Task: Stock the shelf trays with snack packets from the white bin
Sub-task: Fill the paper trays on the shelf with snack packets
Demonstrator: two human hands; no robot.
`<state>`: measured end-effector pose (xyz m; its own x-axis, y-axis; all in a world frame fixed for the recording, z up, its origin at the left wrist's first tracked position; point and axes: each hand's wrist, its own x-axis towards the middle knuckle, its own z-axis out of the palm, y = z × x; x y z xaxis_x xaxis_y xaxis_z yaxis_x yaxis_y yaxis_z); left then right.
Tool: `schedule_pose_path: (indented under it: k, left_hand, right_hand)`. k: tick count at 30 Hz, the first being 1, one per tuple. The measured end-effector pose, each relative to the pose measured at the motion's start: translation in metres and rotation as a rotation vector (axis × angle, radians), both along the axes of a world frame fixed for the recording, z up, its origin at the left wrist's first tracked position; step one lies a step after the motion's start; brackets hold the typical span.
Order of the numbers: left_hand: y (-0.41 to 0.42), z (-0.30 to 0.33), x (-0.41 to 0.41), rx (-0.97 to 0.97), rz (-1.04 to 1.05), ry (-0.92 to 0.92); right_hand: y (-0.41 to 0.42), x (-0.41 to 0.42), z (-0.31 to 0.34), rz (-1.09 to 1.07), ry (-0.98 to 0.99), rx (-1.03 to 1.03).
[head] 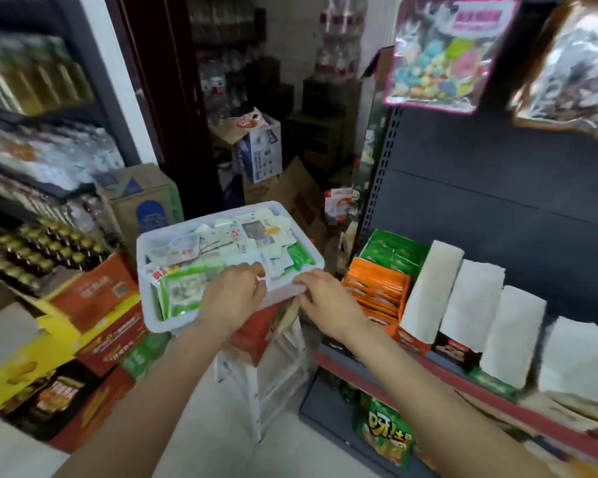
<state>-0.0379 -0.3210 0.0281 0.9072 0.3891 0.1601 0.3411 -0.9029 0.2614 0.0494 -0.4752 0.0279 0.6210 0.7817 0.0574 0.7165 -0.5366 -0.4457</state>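
Observation:
The white bin (142, 257) stands at centre on a stack of cartons, full of white and green snack packets (184, 288). My left hand (234, 296) reaches over the bin's near rim, its fingers curled down onto the white packets at the near right. My right hand (325, 300) grips the bin's near right corner, fingers on top of the rim and thumb below. To the right, the shelf trays hold orange packets (377, 291) and green packets (394, 251). Further right stand trays draped with white paper (432, 288).
A dark shelf unit (480, 208) fills the right side, with toy bags hanging above and snack bags (383, 432) on its lower level. Cartons (94, 298) are stacked at the left below shelves of bottles. A white plastic stool (266, 374) stands under the bin.

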Motion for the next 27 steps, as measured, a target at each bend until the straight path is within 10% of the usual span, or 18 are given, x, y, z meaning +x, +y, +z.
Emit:
schedule_pose_path:
  k: [13, 20, 27]
  left_hand:
    - [0.207, -0.047, 0.002, -0.079, -0.002, 0.299]
    - [0.228, -0.052, -0.005, 0.062, -0.066, 0.086]
    - [0.208, -0.024, -0.003, -0.517, -0.140, -0.196]
  right_hand:
    - [0.179, 0.015, -0.045, -0.055, 0.248, -0.206]
    - [0.194, 0.018, -0.057, -0.129, 0.189, -0.201]
    - [0.223, 0.012, -0.051, -0.071, 0.076, 0.222]
